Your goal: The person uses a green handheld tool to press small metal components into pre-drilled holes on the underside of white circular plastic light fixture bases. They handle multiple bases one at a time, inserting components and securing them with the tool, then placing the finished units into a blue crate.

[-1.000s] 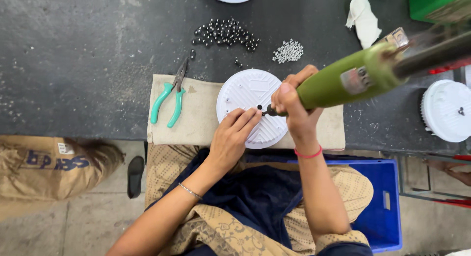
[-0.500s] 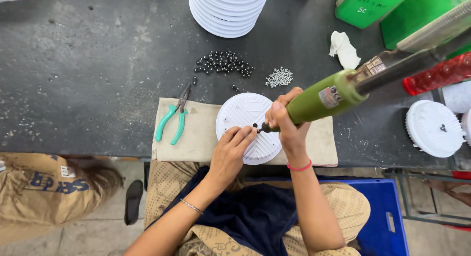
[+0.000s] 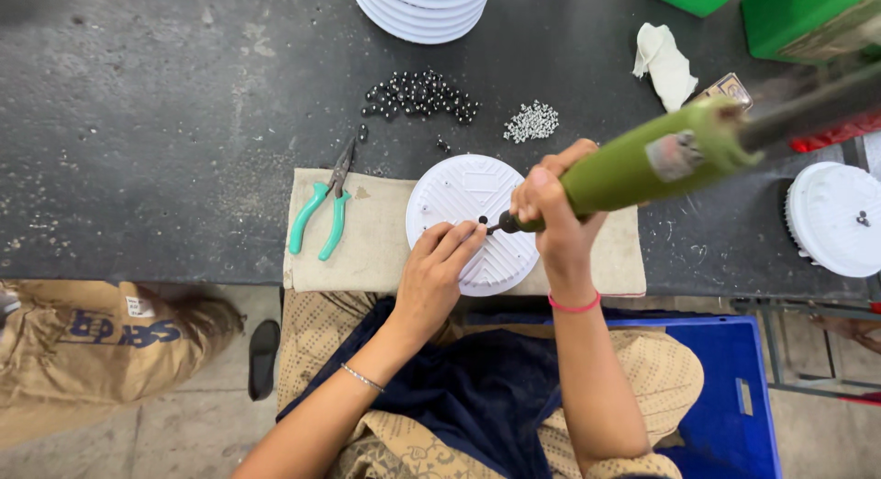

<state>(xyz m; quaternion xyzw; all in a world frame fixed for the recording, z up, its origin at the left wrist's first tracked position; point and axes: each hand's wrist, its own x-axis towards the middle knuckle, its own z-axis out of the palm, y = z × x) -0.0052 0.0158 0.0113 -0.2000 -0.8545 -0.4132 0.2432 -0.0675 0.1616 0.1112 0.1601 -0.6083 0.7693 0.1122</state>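
White ribbed disc (image 3: 473, 222) lies on a tan cloth (image 3: 376, 245) at the near edge of the dark worktop (image 3: 138, 121). The right hand (image 3: 555, 213) has its grip closed round a green powered screwdriver (image 3: 642, 167), tip down on the disc. The left hand (image 3: 440, 268) rests fingertips on the disc beside the tip, seemingly pinching a small screw. Those fingers sit very close; if the tip skids off it could nick them or scar the plastic. The disc overhangs the edge slightly, so hard pressure might tip it. Pliers (image 3: 321, 213) and loose screws (image 3: 530, 121) lie nearby
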